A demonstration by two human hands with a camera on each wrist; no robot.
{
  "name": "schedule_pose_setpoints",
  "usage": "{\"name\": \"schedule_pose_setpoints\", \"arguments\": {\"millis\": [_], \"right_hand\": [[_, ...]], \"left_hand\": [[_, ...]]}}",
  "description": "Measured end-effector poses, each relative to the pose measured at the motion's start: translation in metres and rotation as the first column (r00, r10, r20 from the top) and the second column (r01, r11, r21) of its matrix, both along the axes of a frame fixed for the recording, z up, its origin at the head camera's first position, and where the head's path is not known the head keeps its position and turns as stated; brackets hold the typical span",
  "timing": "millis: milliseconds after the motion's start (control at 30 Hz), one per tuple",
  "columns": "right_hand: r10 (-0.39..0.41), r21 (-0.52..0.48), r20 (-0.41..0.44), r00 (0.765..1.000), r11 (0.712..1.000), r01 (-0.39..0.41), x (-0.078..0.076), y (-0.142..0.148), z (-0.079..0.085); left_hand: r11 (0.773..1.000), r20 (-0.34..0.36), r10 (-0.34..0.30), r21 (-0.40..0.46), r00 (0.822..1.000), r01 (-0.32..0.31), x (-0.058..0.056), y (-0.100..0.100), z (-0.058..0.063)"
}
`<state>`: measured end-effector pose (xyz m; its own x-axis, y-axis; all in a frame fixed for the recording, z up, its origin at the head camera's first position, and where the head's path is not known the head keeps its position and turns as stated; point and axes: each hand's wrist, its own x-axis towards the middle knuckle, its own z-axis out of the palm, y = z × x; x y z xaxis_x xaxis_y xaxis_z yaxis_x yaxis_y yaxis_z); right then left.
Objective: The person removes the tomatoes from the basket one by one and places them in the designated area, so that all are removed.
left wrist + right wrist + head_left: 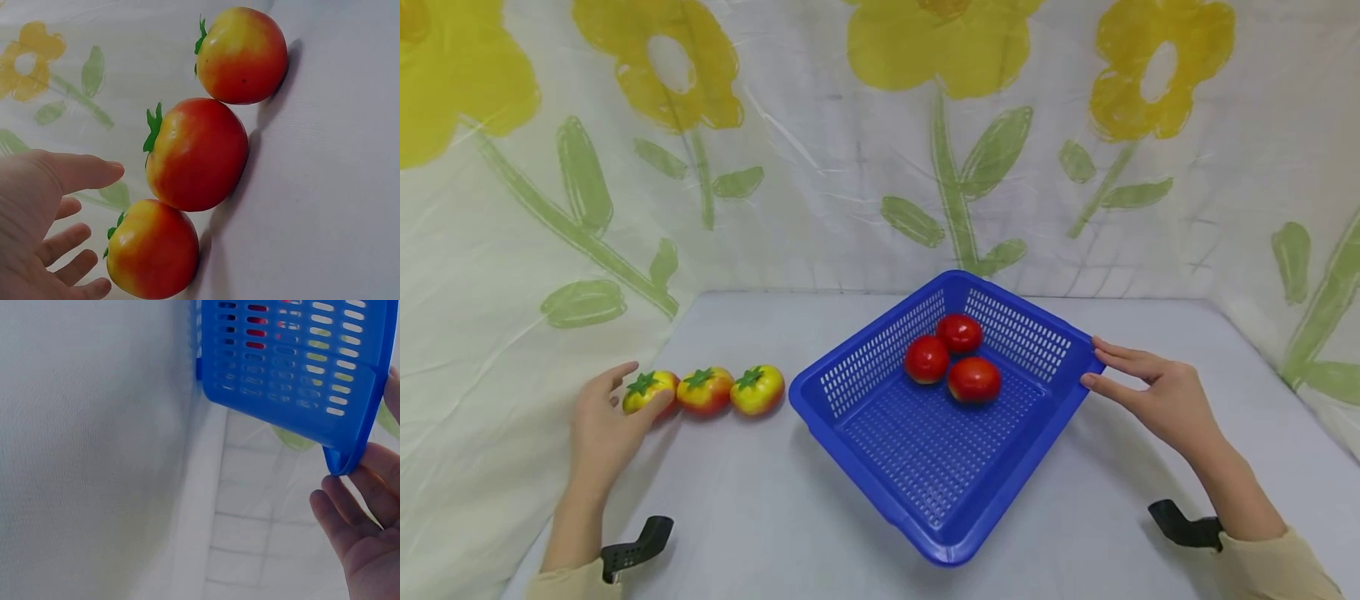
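Knocking the row of tomatoes is my first worry: the leftmost tomato [635, 401] sits between the thumb and fingers of my left hand [601, 425] and seems to touch the middle tomato [706, 393], so a clumsy nudge could set both rolling, perhaps into the right-end tomato [760, 392] lying inward of that hand, near the basket. My other concern is a shallow hold — my right hand [1168, 407] has just one corner of the blue basket [917, 458], so a sharp pull could swing it round or let the rim slip, and raising that corner could send the three red tomatoes [927, 360], bunched inside between my two hands, rolling away from the right one. As for the hands themselves, the left is parted — thumb held off from loosely bent fingers, cupped about that first tomato; its wrist view shows a gap at the thumb tip, but I cannot tell whether any fingertip makes contact. The right pinches the rim between thumb and fingers, fairly lightly by the look of it.
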<state>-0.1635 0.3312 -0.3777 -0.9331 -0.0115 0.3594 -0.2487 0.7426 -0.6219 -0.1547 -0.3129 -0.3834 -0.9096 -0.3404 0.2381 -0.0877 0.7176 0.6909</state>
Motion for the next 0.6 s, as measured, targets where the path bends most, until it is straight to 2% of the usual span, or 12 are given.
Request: {"name": "schedule_pose_setpoints", "arguments": {"millis": [267,600], "right_hand": [[0.002,0.001,-0.013,1.0,1.0,-0.002,-0.001,0.0001,-0.0004],[0.005,-0.008,-0.031,1.0,1.0,-0.005,-0.0017,-0.0005,0.0019]], "left_hand": [[0.999,-0.061,-0.002,-0.038,0.998,0.0,-0.0006,0.0016,-0.0025],[0.999,-0.101,-0.007,-0.034,0.995,0.003,-0.0002,0.0041,-0.0017]]}}
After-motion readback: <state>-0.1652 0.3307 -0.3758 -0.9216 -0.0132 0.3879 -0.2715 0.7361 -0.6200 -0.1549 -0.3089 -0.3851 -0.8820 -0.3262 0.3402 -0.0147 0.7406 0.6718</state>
